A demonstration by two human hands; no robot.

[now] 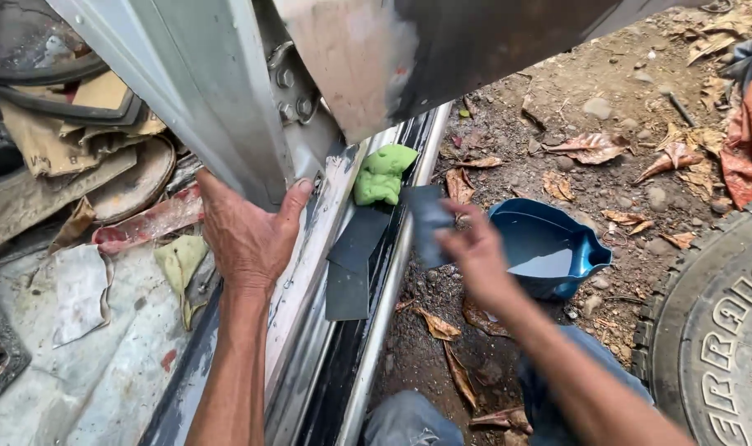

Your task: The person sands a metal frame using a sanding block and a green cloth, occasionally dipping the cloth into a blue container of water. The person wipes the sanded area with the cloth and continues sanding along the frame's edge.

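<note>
Sandpaper sheet (429, 221): dark grey, thin and limp, pinched by the fingers of the right hand (475, 256); it hangs just above the chrome sill trim (384, 314), motion-blurred, so its grit and wear cannot be told.
Right hand: closed on the sheet's lower edge, wrist over the ground beside the blue basin (549, 248).
Left hand (244, 239): spread flat, thumb hooked up, pressed against the grey door pillar (202, 99) where it meets the sill.
Spare sheets (355, 264): two dark pieces lying on the sill, near a green cloth (382, 173).
Risk, grip: a limp sheet held only at one edge could fold or slip out, judging by the loose pinch.
Risk, water: the basin holds water close to the elbow; a knock could tip it.
Risk, edges: bare metal and bolts (289, 91) sit near the left hand's fingers; a slip could scrape them.
</note>
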